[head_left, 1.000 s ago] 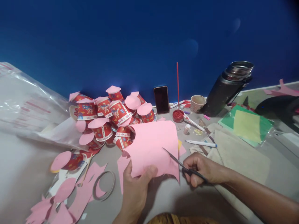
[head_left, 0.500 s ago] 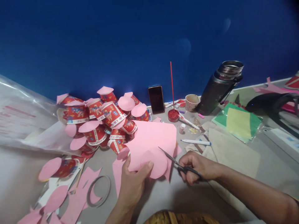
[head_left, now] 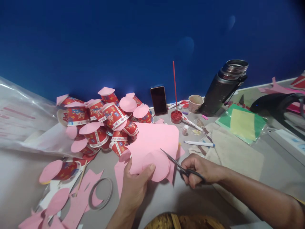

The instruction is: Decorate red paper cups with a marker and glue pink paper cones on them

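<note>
My left hand (head_left: pixel 137 183) grips a sheet of pink paper (head_left: pixel 157 136) at its near edge, thumb on top and fingers underneath. A rounded, partly cut lobe (head_left: pixel 160 168) of the sheet sticks out beside the thumb. In my right hand (head_left: pixel 197 173) is a pair of scissors (head_left: pixel 175 162) with black handles. Their blades point up and left and lie at the paper, along the top of the lobe. Whether the blades are parted is hard to see. More pink paper (head_left: pixel 118 178) lies beneath the sheet.
Red paper cups (head_left: pixel 114 116) with pink cone tops are heaped at left. A tape roll (head_left: pixel 100 194) and pink scraps (head_left: pixel 76 206) lie nearer. Behind are a phone (head_left: pixel 159 100), a red paint pot (head_left: pixel 176 117), a small cup (head_left: pixel 195 103) and a black flask (head_left: pixel 219 90). A marker (head_left: pixel 199 144) lies right.
The view has shifted very slightly. Both hands, the scissors and the pink sheet keep almost the same place relative to each other.
</note>
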### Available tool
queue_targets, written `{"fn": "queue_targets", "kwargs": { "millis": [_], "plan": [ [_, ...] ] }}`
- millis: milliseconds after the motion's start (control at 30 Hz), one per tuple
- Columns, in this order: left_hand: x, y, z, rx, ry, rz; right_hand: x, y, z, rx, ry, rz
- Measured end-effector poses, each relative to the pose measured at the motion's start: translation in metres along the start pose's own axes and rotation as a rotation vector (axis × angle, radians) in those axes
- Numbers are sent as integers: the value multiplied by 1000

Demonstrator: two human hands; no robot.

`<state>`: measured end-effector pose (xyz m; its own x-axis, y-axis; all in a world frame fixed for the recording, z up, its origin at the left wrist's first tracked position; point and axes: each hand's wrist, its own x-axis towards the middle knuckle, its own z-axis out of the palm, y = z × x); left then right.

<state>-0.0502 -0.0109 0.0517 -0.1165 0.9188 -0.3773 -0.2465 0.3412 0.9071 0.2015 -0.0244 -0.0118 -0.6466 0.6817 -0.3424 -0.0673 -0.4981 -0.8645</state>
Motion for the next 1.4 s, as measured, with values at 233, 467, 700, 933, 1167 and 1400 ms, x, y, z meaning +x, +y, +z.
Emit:
{"fn": "queue_targets", "kwargs": {
  "millis": [233, 467, 700, 933, 1167, 1400],
  "plan": [
    [-1, -4, -3, -3, 42, -30, 0, -2, 1, -15, 6, -2],
    [1, -10, -10, 20, 99, -28, -1, -6, 3, -19, 4, -3],
    [-1, -9, -9, 83, 87, -16, -1, -6, 4, -30, 0, -27],
    [-1, -11, -11, 71, 83, -12, -2, -10, 5, -37, -4, -41],
    [-1, -8, -10, 32, 87, -4, -2, -8, 4, -57, 6, -32],
    [-3, 1, -3, -19, -4, 11, -1, -5, 3, -58, 17, -18]
  ]
}}
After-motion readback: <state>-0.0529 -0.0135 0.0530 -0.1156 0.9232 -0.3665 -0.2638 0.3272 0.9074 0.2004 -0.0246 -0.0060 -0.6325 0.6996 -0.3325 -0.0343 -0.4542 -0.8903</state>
